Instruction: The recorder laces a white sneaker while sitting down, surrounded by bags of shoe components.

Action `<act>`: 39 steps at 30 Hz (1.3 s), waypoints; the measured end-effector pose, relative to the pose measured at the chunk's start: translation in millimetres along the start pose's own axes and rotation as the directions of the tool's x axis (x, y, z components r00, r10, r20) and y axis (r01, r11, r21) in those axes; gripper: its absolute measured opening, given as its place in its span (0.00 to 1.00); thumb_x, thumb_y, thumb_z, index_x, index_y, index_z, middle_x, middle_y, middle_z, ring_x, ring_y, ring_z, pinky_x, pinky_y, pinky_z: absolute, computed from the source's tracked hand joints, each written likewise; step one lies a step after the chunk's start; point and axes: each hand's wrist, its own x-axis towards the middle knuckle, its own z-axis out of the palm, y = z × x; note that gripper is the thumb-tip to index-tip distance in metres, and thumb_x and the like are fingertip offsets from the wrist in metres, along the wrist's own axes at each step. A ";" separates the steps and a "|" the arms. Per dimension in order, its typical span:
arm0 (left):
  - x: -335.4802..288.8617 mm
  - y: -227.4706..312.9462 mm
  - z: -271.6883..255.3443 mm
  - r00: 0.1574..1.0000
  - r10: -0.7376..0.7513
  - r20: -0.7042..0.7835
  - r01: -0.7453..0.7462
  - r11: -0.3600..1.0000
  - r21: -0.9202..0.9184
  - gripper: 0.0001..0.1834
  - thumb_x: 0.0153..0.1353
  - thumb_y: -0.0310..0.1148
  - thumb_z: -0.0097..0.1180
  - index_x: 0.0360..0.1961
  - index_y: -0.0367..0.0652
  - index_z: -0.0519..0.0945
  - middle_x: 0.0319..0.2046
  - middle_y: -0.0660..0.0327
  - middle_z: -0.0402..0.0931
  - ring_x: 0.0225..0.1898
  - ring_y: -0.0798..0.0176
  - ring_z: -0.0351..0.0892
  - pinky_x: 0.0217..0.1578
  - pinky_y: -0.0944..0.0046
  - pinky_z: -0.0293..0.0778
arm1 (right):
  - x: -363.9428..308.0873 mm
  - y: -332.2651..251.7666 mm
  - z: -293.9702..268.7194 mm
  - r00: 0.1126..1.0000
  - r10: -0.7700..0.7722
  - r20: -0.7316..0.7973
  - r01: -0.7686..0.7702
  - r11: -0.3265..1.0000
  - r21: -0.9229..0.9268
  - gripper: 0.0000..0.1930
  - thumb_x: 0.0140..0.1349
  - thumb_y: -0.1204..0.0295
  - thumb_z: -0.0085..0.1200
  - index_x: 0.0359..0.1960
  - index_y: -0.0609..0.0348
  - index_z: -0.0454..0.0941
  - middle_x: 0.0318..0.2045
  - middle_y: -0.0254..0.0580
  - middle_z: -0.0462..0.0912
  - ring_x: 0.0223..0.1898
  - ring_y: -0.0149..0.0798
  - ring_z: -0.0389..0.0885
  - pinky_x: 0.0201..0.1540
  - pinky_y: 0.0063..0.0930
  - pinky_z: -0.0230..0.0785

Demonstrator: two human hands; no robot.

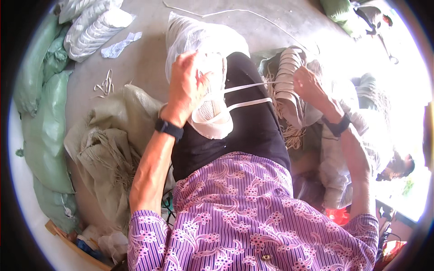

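A white shoe upper [219,124] with a mesh panel lies across my dark-trousered lap. My left hand [184,88] is closed on its far left side, thumb over the top. From the shoe a white shoelace [247,86] runs right, stretched nearly straight to my right hand [313,88], whose closed fingers pinch it. A second length of lace loops from the shoe over my thigh. Beside my right knee rests a stack of nested white shoe uppers [287,77], with a bunch of loose laces [296,136] hanging beneath it.
A clear plastic bag of white things [203,36] stands beyond my knees. Green sacks [47,140] line the left, near more bagged uppers [97,29]. A beige woven sack [106,149] slumps by my left leg. Loose laces [106,83] lie on the floor. White bundles [337,158] fill the right.
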 end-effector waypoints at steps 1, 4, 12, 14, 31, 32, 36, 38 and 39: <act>4.3 13.8 1.2 0.998 0.057 -0.024 -0.056 0.998 0.036 0.26 0.55 0.40 0.62 0.51 0.37 0.73 0.47 0.50 0.72 0.50 0.48 0.71 0.55 0.53 0.66 | 1.3 -22.7 -19.4 0.998 0.053 0.024 -0.055 0.994 0.091 0.06 0.56 0.73 0.51 0.33 0.61 0.72 0.30 0.49 0.73 0.34 0.51 0.74 0.37 0.40 0.67; 3.7 67.5 -5.3 0.885 0.282 0.371 -0.320 0.946 0.044 0.22 0.51 0.43 0.64 0.41 0.39 0.77 0.43 0.55 0.73 0.50 0.52 0.70 0.53 0.53 0.64 | 4.7 -53.0 -1.7 0.985 0.154 0.082 -0.173 0.915 0.364 0.11 0.61 0.71 0.51 0.44 0.58 0.74 0.36 0.52 0.75 0.39 0.53 0.76 0.41 0.42 0.69; -15.6 77.4 7.0 0.871 0.177 0.459 -0.271 0.951 0.147 0.13 0.45 0.33 0.66 0.32 0.42 0.78 0.35 0.59 0.74 0.43 0.55 0.72 0.52 0.53 0.64 | 21.5 -89.0 30.4 0.987 0.100 -0.125 -0.018 0.843 0.537 0.16 0.60 0.73 0.51 0.51 0.54 0.73 0.32 0.49 0.77 0.36 0.53 0.78 0.40 0.41 0.70; -15.7 78.5 5.8 0.896 0.210 0.391 -0.255 0.965 0.066 0.09 0.50 0.31 0.63 0.30 0.41 0.77 0.32 0.59 0.74 0.40 0.55 0.73 0.48 0.55 0.67 | 31.7 -94.0 31.7 0.988 0.018 -0.153 0.057 0.881 0.470 0.14 0.60 0.73 0.51 0.49 0.56 0.74 0.30 0.47 0.76 0.33 0.51 0.78 0.37 0.40 0.70; -27.4 -1.2 -220.3 0.865 -0.502 0.015 -0.075 -0.157 -0.985 0.03 0.65 0.27 0.45 0.32 0.42 0.68 0.20 0.68 0.62 0.22 0.70 0.60 0.41 0.60 0.61 | -169.2 35.6 -26.9 0.652 0.753 -0.083 -0.720 0.650 0.243 0.10 0.67 0.63 0.46 0.34 0.55 0.73 0.17 0.36 0.74 0.20 0.35 0.76 0.25 0.33 0.68; -30.2 -12.0 -242.1 0.867 -0.497 -0.026 -0.113 -0.145 -0.983 0.03 0.63 0.25 0.45 0.31 0.42 0.67 0.21 0.68 0.62 0.21 0.70 0.58 0.36 0.62 0.58 | -171.4 32.8 -31.3 0.645 0.759 -0.087 -0.725 0.644 0.246 0.10 0.67 0.63 0.46 0.34 0.55 0.73 0.17 0.36 0.74 0.20 0.35 0.76 0.25 0.33 0.68; -62.7 -26.8 -345.7 0.681 -0.720 -0.134 -0.231 -0.038 -0.972 0.04 0.64 0.24 0.41 0.31 0.42 0.66 0.20 0.65 0.61 0.19 0.70 0.54 0.33 0.61 0.53 | -154.4 13.9 -31.6 0.641 0.762 0.092 -0.522 0.345 0.780 0.10 0.69 0.67 0.43 0.32 0.56 0.73 0.27 0.32 0.78 0.30 0.27 0.77 0.34 0.22 0.70; -79.3 -33.2 -396.6 0.658 -0.734 -0.167 -0.233 0.012 -0.972 0.04 0.64 0.24 0.41 0.30 0.42 0.66 0.20 0.65 0.59 0.19 0.69 0.54 0.32 0.61 0.52 | -142.8 11.5 -29.8 0.643 0.763 0.064 -0.009 -0.076 0.997 0.06 0.68 0.69 0.47 0.35 0.53 0.74 0.37 0.37 0.79 0.40 0.29 0.78 0.43 0.22 0.71; -86.3 -39.2 -417.5 0.631 -0.752 -0.192 -0.239 0.047 -0.970 0.04 0.64 0.23 0.41 0.30 0.41 0.65 0.20 0.64 0.58 0.20 0.68 0.54 0.32 0.62 0.52 | -150.2 25.2 -29.0 0.707 0.707 0.009 0.198 -0.211 0.957 0.03 0.67 0.71 0.48 0.37 0.54 0.73 0.44 0.40 0.79 0.46 0.33 0.77 0.50 0.26 0.70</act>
